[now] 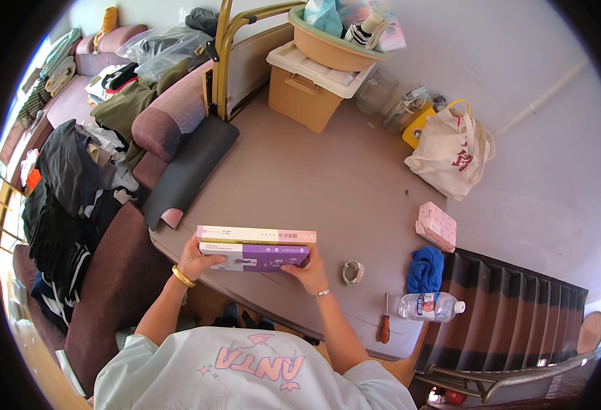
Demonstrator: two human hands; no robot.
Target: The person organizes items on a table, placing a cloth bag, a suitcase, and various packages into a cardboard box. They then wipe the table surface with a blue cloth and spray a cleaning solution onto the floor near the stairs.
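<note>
Two thick paperback books are held together above the near edge of the table, their spines turned upward. The purple and white book (275,253) is on the side nearer me, and the cream and orange book (257,234) lies against its far side. My left hand (201,260) grips the left ends of both, its thumb on the purple book's cover. At the right ends my right hand (306,269) holds them, thumb also on that cover. A coiled pale strap or band (353,272) lies on the table to the right of my right hand.
On the brown table (326,179) are a screwdriver (385,323), a plastic bottle (427,306), a blue cloth (425,270), a pink box (436,225), a canvas bag (446,154) and a lidded storage box (300,92) under a basin (326,48). A dark curved sheet (193,169) borders the clothes-covered sofa.
</note>
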